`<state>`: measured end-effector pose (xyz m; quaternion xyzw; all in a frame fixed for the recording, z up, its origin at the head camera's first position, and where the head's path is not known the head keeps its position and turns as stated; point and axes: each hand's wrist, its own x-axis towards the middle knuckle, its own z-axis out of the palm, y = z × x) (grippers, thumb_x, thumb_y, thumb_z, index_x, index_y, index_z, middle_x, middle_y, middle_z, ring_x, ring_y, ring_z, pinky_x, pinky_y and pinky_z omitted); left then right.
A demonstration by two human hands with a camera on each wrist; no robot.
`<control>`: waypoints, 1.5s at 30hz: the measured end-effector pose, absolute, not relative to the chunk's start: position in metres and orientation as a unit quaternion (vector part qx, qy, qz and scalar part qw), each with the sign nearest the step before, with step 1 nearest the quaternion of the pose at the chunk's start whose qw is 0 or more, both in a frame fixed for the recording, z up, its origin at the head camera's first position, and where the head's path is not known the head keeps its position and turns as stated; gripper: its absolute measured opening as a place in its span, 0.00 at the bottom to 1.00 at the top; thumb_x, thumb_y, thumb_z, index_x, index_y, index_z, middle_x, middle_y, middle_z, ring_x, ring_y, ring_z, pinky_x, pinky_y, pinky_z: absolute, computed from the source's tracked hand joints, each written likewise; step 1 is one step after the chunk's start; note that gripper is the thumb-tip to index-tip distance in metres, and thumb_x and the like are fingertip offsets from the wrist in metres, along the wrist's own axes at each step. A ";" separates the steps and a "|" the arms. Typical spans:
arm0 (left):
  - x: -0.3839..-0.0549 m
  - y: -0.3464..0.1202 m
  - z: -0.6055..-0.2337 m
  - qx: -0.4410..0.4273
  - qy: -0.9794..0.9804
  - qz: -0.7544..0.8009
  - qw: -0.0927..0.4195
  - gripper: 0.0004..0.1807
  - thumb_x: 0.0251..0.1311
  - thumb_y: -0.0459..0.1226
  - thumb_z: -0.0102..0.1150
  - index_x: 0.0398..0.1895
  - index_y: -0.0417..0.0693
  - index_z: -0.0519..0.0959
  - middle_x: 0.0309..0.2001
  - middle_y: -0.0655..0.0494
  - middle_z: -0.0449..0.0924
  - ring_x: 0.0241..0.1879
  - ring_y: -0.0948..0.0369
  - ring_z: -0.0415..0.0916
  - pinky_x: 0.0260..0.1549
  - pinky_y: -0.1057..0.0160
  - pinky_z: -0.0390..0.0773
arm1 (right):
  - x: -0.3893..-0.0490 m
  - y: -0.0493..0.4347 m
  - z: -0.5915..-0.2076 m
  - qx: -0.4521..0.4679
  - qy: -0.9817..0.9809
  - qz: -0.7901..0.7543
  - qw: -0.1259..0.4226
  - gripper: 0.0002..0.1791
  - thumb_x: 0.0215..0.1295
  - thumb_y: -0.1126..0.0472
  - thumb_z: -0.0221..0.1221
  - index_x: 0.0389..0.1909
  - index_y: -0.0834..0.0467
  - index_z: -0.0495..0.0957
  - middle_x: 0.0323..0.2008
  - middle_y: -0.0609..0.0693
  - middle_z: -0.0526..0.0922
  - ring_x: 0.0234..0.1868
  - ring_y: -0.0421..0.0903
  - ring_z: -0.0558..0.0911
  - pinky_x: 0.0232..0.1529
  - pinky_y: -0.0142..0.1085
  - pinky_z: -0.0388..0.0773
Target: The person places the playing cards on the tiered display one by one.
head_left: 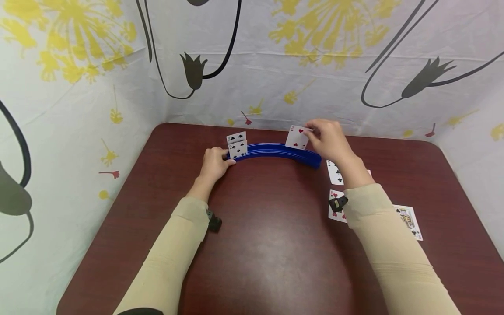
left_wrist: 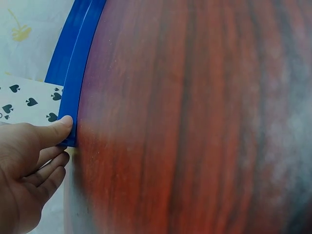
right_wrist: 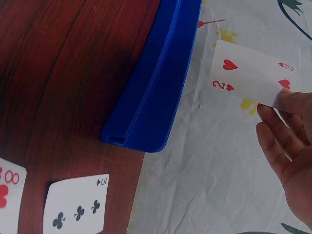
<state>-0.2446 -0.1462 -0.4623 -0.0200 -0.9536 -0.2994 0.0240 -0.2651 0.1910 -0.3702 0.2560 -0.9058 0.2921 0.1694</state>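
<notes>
Blue card holder (head_left: pixel 265 150) seats two black-suited cards (head_left: pixel 238 150); your left hand (head_left: pixel 214 163) pinches its left end, your right hand (head_left: pixel 330 140) the two of hearts (head_left: pixel 296 138) by one corner.

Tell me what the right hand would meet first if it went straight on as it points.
Leading with the two of hearts, the right hand would probably meet the blue rack first, though the depth between them is unclear.
</notes>
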 end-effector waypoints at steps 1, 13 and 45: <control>-0.245 -0.146 -0.462 -0.021 -0.954 -0.299 0.024 0.27 0.62 0.40 0.71 0.62 0.37 0.79 0.57 0.38 0.81 0.61 0.47 0.76 0.59 0.51 0.77 | -0.265 0.190 -0.370 0.256 -0.906 0.292 0.169 0.08 0.69 0.67 0.63 0.44 0.68 0.85 0.40 0.62 0.87 0.36 0.58 0.85 0.41 0.52 0.82; -0.244 -0.146 -0.460 -0.013 -0.953 -0.304 0.016 0.28 0.62 0.41 0.70 0.63 0.37 0.78 0.58 0.39 0.80 0.63 0.47 0.74 0.61 0.51 0.75 | -0.270 0.177 -0.376 0.269 -0.900 0.297 0.173 0.08 0.69 0.66 0.63 0.43 0.67 0.86 0.39 0.61 0.87 0.35 0.56 0.84 0.39 0.50 0.80; -0.242 -0.146 -0.460 -0.006 -0.953 -0.304 0.018 0.27 0.62 0.41 0.71 0.62 0.38 0.79 0.59 0.39 0.80 0.63 0.48 0.75 0.61 0.52 0.76 | -0.275 0.142 -0.384 0.288 -0.894 0.300 0.164 0.08 0.71 0.66 0.61 0.45 0.65 0.86 0.42 0.60 0.87 0.37 0.55 0.85 0.41 0.49 0.81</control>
